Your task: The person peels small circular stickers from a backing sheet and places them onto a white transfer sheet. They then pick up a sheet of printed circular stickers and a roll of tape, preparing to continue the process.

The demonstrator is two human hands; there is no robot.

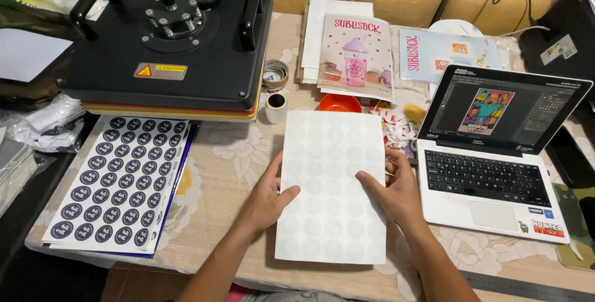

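Lying lengthwise up the frame's middle, the white sheet (331, 184) sits between both flat, open hands: left hand (269, 198) and right hand (396, 193) press its edges, gripping nothing.

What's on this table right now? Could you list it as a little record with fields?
Left hand: flat on the left edge of a white sheet with faint circles
Right hand: flat on its right edge
Left of sheet: printed sheet of dark round stickers
Behind: black heat press, tape roll
Right: open laptop showing a colourful picture
Surface: floral tablecloth
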